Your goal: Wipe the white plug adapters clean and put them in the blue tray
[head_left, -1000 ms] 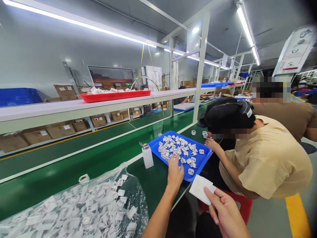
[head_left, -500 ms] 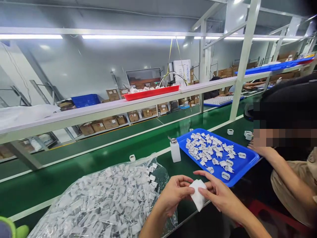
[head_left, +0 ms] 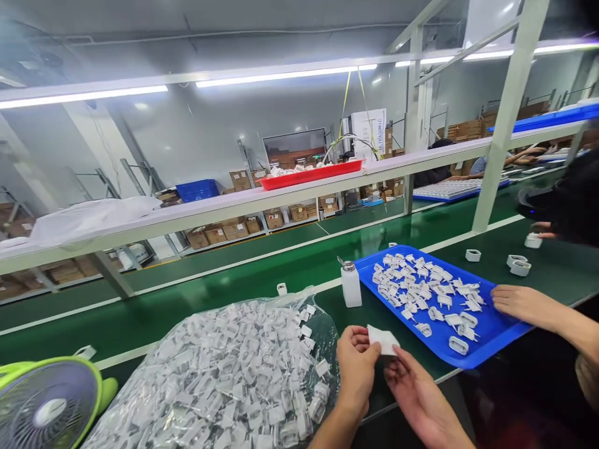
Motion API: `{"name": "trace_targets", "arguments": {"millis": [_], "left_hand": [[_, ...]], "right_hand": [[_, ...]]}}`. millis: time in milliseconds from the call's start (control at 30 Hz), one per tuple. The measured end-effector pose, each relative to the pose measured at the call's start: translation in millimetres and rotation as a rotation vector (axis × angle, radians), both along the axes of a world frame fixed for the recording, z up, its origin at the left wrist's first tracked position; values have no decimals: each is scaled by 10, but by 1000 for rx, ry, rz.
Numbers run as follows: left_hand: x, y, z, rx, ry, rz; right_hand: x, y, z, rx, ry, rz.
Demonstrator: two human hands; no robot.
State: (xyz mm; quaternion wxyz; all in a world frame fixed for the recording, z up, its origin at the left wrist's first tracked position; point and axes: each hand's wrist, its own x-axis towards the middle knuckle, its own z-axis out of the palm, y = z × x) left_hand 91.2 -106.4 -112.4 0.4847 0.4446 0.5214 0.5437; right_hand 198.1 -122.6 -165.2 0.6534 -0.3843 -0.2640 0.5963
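Note:
My left hand (head_left: 356,369) and my right hand (head_left: 414,390) meet low in the middle of the view, over the near edge of the green belt. Both pinch one small white cloth (head_left: 382,340) between their fingertips; whether a part lies under it I cannot tell. Just left of my left hand lies a clear plastic bag (head_left: 224,380) full of small white plastic parts. To the right sits a blue tray (head_left: 491,325) with several more of the white parts.
A white dispenser bottle (head_left: 350,284) stands beside the tray. A co-worker's hand (head_left: 524,304) rests on the tray's right edge. A green fan (head_left: 49,405) sits at the lower left. Loose white parts (head_left: 472,255) lie on the belt; a red tray (head_left: 311,174) is on the shelf.
My left hand left the blue tray and joined my right hand on the white cloth. The view swung left, so the co-worker slid mostly out of sight and the fan appeared.

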Motion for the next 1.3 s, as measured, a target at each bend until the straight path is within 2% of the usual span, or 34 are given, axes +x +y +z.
{"name": "trace_targets", "arguments": {"millis": [133,267,367,467,600,733,1000,1100,1300], "left_hand": [[57,185,-155,-49,181,109],[123,713,-185,-10,421,333],[227,1145,-145,75,546,409],[308,1445,-116,131,626,437],[323,1631,-117,136,721,418],[220,1615,-102,180,867,287],[-268,1195,76,492,1272,-154],[-353,1072,138,565,1383,-206],[-341,974,224,610,1543,-211]], "right_hand": [[92,323,-80,18,107,-125],[77,779,-155,71,92,-242],[8,1021,-245,97,66,-297],[-10,1091,-335,145,40,-282],[32,1069,-403,188,23,-189],[53,1089,-409,185,57,-184],[38,1135,-410,191,47,-231],[18,1137,-435,185,-13,-214],[25,1085,-385,185,-91,-168]]}}
